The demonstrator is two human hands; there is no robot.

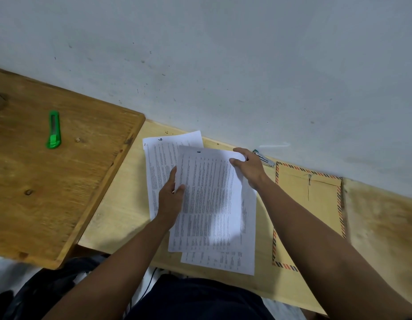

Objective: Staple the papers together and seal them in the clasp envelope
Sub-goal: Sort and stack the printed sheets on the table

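Several printed white papers (212, 204) lie fanned on the pale wooden table (122, 211) in front of me. My left hand (170, 202) pinches the left edge of the top sheet, thumb over it. Its far right corner is gripped by my right hand (247, 167). Another sheet (161, 162) sticks out underneath at the far left. A brown clasp envelope (320, 204) with a striped border lies flat to the right of the papers. A metal stapler (265, 159) sits by the wall, just behind my right hand and partly hidden by it.
A darker wooden board (38, 181) lies raised at the left with a green utility knife (53, 130) on it. A grey wall (223, 65) runs along the table's far edge. My dark-clothed lap (195, 299) is below the table's near edge.
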